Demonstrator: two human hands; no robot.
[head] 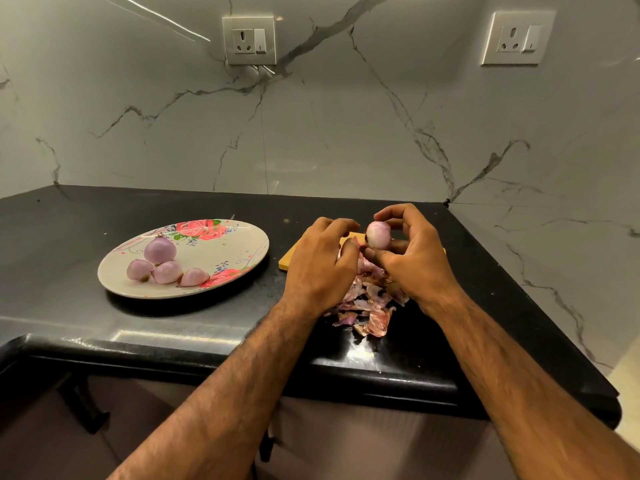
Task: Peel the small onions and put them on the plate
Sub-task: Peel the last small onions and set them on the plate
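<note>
Above the peel pile (367, 306), right of the plate (242, 251): right hand (412, 258) pinches an onion (378, 233), mostly bare. Left hand (322, 261) curled just beside it, can't tell if it holds skin. Four peeled onions (162, 261) sit on the plate.

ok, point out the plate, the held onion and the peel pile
plate (221, 252): head view, bare surface right of centre.
held onion (378, 233): head view, its peeled front.
peel pile (377, 322): head view, large near skin.

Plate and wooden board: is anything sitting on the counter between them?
No. In the head view, only a bare strip of black countertop separates the plate from the wooden board.
</note>
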